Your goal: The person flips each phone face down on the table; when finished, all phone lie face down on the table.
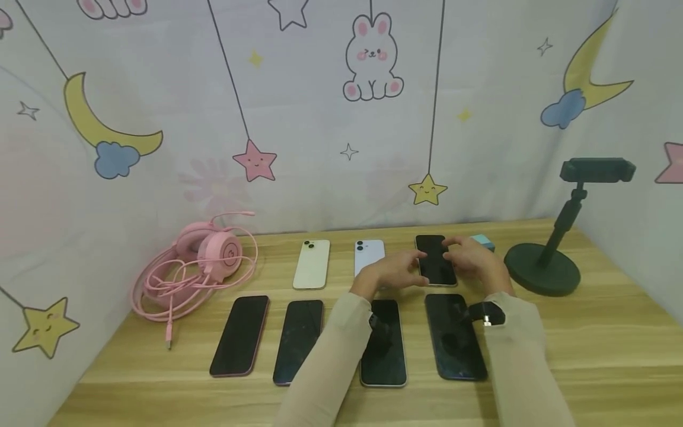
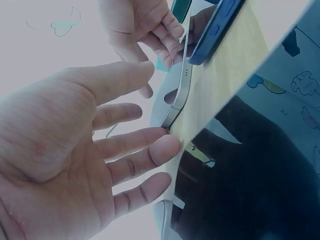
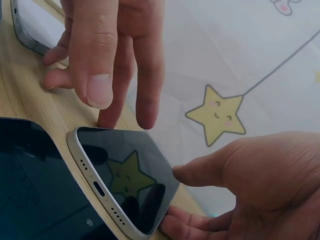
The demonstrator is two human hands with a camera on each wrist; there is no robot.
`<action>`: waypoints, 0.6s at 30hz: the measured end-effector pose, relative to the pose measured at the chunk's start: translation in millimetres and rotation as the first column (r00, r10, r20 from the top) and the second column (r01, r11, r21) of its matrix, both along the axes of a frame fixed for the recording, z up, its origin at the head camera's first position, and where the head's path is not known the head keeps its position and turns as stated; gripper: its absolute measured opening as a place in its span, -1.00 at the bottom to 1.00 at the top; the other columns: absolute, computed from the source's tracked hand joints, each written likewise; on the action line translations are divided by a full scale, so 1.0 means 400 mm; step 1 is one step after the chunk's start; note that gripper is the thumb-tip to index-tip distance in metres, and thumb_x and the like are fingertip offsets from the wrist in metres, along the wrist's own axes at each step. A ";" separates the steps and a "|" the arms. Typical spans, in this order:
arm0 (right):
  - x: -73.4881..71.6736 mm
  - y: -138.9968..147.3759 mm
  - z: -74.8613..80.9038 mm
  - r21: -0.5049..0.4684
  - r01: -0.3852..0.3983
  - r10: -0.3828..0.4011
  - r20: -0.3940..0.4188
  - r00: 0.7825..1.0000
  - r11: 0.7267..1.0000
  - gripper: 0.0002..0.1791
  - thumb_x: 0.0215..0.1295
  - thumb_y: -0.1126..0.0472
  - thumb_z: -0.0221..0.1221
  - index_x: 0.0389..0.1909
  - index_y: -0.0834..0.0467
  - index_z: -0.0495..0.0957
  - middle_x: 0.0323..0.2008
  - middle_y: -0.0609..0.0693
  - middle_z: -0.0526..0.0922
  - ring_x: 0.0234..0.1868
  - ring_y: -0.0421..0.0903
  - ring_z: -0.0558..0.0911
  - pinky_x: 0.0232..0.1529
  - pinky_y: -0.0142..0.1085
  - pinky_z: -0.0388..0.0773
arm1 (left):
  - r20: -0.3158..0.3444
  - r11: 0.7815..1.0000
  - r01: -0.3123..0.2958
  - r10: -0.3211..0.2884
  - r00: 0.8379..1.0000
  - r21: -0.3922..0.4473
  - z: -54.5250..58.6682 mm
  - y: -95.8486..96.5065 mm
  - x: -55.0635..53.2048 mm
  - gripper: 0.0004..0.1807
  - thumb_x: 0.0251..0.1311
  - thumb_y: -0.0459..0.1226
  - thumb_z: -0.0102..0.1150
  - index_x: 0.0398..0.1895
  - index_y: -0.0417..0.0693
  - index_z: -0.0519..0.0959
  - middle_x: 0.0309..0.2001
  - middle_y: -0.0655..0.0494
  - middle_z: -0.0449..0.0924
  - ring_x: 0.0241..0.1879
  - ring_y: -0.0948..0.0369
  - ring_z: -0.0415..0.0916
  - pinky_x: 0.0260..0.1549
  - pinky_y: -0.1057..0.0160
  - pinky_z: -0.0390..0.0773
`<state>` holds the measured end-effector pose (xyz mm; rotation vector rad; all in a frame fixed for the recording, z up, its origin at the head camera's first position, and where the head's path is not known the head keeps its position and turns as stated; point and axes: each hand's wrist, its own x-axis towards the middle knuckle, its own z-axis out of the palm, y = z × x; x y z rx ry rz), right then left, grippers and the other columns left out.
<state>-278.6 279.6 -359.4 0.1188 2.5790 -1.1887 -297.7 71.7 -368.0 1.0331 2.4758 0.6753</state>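
Black-screened phone (image 1: 439, 267) lies face-up at the right end of the back row on the surface (image 1: 613, 338), between both hands. Left hand (image 1: 393, 270): digits apart, at its left edge. Right hand (image 1: 474, 256): digits apart, at its right edge, just left of dark green stand (image 1: 541, 270). Firm contact: can't tell.

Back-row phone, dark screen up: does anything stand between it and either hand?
Nothing visible does. The left hand is at the left edge of the phone, the right hand at its right edge; the teal box sits beyond the right hand, not between.
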 end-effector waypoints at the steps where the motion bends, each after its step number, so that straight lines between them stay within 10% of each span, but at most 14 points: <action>1: 0.000 0.001 0.000 -0.005 -0.006 0.006 -0.003 1.000 1.000 -0.42 0.50 0.28 -0.05 0.47 0.36 0.14 0.01 0.26 0.46 -0.24 -0.02 0.48 -0.22 -0.24 0.43 | 0.004 1.000 0.000 0.000 1.000 0.000 0.000 0.000 0.000 -0.24 0.39 -0.08 0.20 0.55 -0.05 0.17 0.33 -0.09 0.44 0.31 0.10 0.40 0.25 0.16 0.37; 11: -0.002 -0.011 0.001 -0.105 0.035 -0.034 0.016 0.999 0.994 -0.36 0.51 0.32 -0.05 0.53 0.32 0.01 0.42 0.45 0.12 0.27 0.23 0.37 0.23 0.04 0.39 | 0.014 0.999 -0.041 0.041 0.999 -0.014 0.006 0.002 0.003 -0.17 0.36 -0.05 0.23 0.58 -0.02 0.09 0.35 -0.05 0.43 0.32 0.11 0.39 0.25 0.15 0.37; 18: 0.003 0.000 -0.007 -0.180 0.037 -0.036 0.007 0.999 0.983 -0.31 0.51 0.34 -0.05 0.55 0.32 -0.07 0.25 0.39 0.33 0.12 0.15 0.45 0.11 -0.05 0.44 | 0.017 0.999 -0.042 0.042 0.999 -0.010 0.000 -0.001 0.004 -0.16 0.37 -0.05 0.22 0.59 0.00 0.05 0.36 -0.05 0.42 0.33 0.09 0.38 0.26 0.12 0.36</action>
